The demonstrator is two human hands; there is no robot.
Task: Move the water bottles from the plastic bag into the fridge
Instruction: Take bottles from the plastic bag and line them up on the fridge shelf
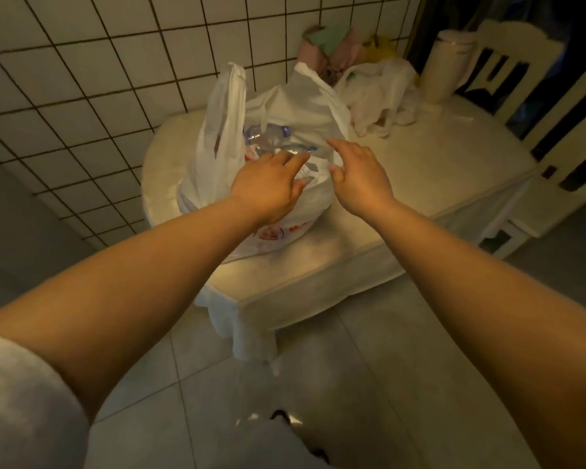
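A white plastic bag [295,106] with red print stands open on the near corner of a cream-covered table [430,170]. Clear water bottles [268,135] with pale purple caps lie inside it, partly hidden by the bag's folds. My left hand [268,187] hovers over the bag's mouth, fingers spread above the bottles, holding nothing. To its right, my right hand [359,174] is at the bag's right edge, fingers apart and empty. No fridge is in view.
A second crumpled white bag [379,93] and a cream cylindrical container [445,66] sit at the table's far side, with coloured bags [335,49] behind. A white chair [535,106] stands at the right. A tiled wall [99,79] runs along the left.
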